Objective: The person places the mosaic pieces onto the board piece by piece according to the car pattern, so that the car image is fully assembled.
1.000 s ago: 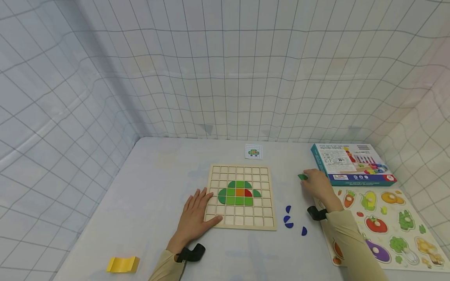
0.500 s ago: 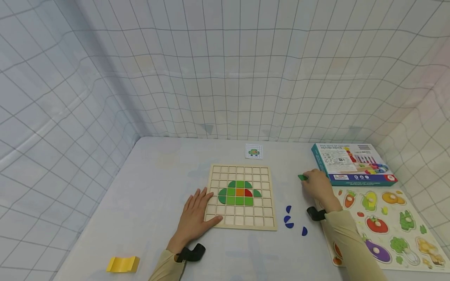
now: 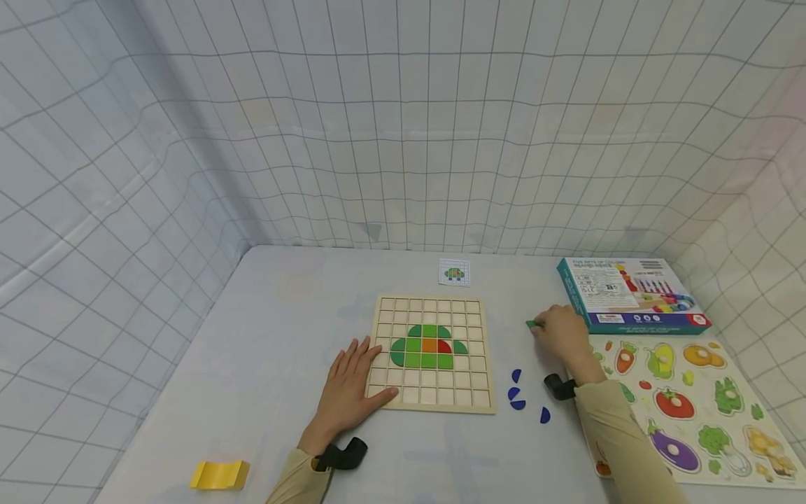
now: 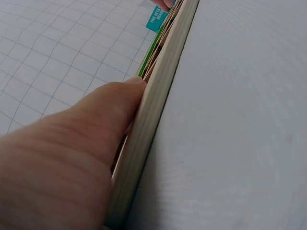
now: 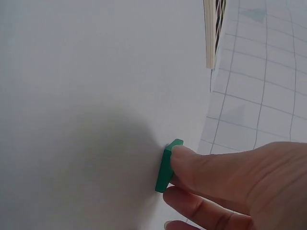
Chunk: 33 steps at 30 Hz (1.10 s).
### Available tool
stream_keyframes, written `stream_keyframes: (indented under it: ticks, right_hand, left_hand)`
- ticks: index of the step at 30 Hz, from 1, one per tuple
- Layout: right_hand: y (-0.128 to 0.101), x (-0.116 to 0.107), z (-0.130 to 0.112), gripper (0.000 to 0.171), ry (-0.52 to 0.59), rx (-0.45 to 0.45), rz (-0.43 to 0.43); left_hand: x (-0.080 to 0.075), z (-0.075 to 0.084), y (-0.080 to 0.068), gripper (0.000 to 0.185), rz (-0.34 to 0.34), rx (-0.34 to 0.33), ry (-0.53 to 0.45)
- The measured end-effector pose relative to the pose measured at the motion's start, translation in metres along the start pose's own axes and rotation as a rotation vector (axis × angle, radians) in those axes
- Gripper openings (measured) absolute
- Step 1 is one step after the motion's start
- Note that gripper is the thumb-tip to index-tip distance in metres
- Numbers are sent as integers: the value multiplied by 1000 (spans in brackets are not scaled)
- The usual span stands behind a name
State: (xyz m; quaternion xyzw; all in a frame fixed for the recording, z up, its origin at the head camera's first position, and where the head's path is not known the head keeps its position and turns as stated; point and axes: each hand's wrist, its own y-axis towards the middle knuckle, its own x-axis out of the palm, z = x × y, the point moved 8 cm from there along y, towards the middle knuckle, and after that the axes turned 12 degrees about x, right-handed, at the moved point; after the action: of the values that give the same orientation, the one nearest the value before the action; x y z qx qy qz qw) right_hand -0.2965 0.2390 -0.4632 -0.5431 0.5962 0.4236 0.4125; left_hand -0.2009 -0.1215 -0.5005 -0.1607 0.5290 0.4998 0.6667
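Observation:
A wooden grid board (image 3: 431,352) lies mid-table with a green shape and one orange and one red tile set in it. My left hand (image 3: 349,388) rests flat on its near left corner; in the left wrist view the thumb (image 4: 91,129) presses against the board's edge (image 4: 158,110). My right hand (image 3: 560,336) is right of the board and pinches a small green piece (image 3: 534,323), seen between thumb and finger in the right wrist view (image 5: 167,165), just off the table. Several blue pieces (image 3: 518,389) lie between the board and that hand.
A teal box (image 3: 630,294) stands at the back right. A vegetable puzzle board (image 3: 693,406) lies along the right edge. A small pattern card (image 3: 454,271) sits behind the grid board. A yellow block (image 3: 219,474) lies near the front left.
My right hand has moved slightly left and nearer with the green piece. The left hand stays put on the board.

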Motion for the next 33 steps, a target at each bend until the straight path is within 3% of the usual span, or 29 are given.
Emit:
stream_keyframes:
  ticks: [12,23,33]
  right_hand:
    - [-5,2,-7,15,30,28,-84]
    - [-9,4,-1,11,236,114,-143]
    - [-15,7,-9,12,312,34,-139]
  left_hand:
    - [-1,0,0,81,6,5,0]
    - [-1,1,0,81,9,6,0]
    - [0,-1,0,81,9,7,9]
